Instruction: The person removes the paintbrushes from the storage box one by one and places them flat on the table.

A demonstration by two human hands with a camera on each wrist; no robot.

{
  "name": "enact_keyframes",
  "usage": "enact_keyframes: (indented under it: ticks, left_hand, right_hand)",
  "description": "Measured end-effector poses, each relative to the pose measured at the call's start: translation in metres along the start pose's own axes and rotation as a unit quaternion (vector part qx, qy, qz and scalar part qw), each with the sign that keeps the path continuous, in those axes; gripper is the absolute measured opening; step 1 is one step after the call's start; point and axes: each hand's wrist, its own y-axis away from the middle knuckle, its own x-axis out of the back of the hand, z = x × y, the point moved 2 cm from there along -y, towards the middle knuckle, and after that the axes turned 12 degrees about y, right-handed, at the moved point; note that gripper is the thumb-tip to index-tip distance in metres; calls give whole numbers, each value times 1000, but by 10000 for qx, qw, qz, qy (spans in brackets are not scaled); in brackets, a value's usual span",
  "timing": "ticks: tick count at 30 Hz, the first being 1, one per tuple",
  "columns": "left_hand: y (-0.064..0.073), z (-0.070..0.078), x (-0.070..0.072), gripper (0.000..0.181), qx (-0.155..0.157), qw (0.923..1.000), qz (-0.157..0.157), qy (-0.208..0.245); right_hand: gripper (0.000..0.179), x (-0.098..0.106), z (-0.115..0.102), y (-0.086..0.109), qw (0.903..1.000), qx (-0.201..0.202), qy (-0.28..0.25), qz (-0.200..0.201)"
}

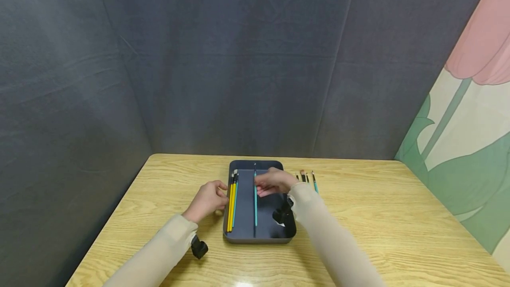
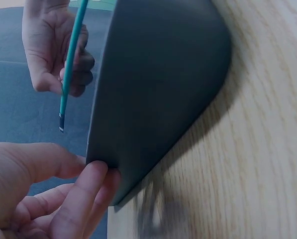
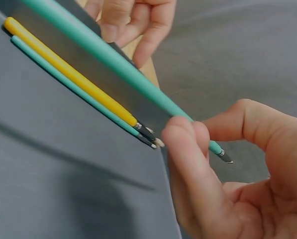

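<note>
My right hand [image 1: 276, 180] pinches a teal-handled paintbrush [image 1: 256, 209] between thumb and fingers, close to its bristle end. The brush is held over the middle of a dark grey tray [image 1: 271, 231], and its shadow falls on the tray floor in the right wrist view. At the tray's left side, my left hand [image 1: 208, 200] grips the rim, with fingertips against the outer wall in the left wrist view. Along the inside left wall lie yellow paintbrushes [image 1: 230, 207] and a thinner teal paintbrush [image 1: 235, 203], bristles toward the far end.
Several more paintbrushes [image 1: 303, 176] lie on the wooden table [image 1: 378, 216] right of the tray, partly hidden by the right forearm. A dark grey curtain [image 1: 239, 65] hangs behind the table. The wall at right carries a painted tulip [image 1: 482, 34].
</note>
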Motion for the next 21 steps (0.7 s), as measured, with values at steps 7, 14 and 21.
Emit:
enact_keyframes:
  ticks: [7, 14, 21]
  left_hand:
    - [-1, 0, 0, 34, 2, 10000, 19, 9]
    - [-1, 0, 0, 33, 16, 10000, -32, 22]
    - [-1, 0, 0, 33, -5, 10000, -53, 15]
  right_hand:
    - [39, 17, 1, 13, 9998, 101, 133, -85]
    - [45, 34, 9, 21, 9995, 171, 233, -137]
    - [38, 52, 22, 31, 9995, 229, 174, -134]
